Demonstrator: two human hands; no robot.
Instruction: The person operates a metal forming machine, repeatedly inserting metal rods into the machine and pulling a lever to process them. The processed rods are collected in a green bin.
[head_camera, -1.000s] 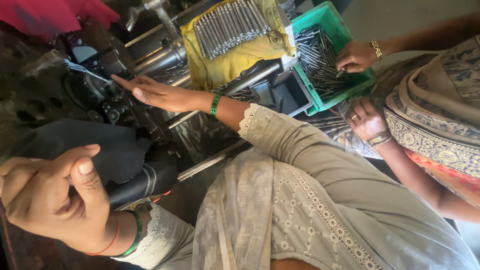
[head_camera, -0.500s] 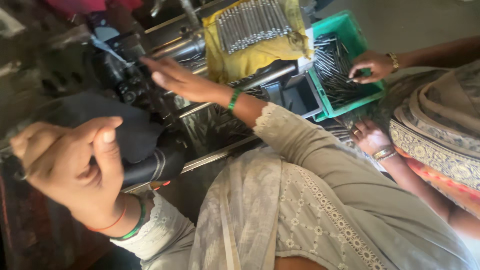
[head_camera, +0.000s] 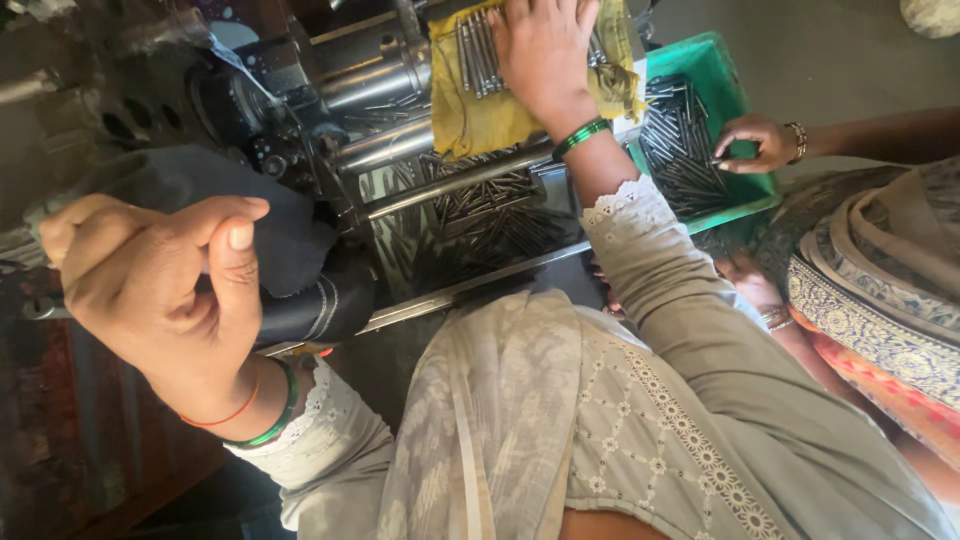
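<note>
Since the earlier frame, the right hand (head_camera: 543, 50) has moved from the machine's dark parts onto the metal pins (head_camera: 478, 52) lying on the yellow cloth (head_camera: 480, 120), fingers spread flat over them. Nearer the camera, the left hand (head_camera: 165, 285) is curled loosely, holding nothing visible. Another person's hand (head_camera: 752, 143) reaches into the green tray (head_camera: 712, 70).

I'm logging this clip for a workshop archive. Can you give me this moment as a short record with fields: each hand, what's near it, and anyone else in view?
left hand: raised, curled into a loose fist, gripping a black handle
right hand: resting flat on a row of metal rods
under the rods: yellow cloth on the machine
tray below: loose rods
other person: hand reaching into a green bin of dark rods
</note>
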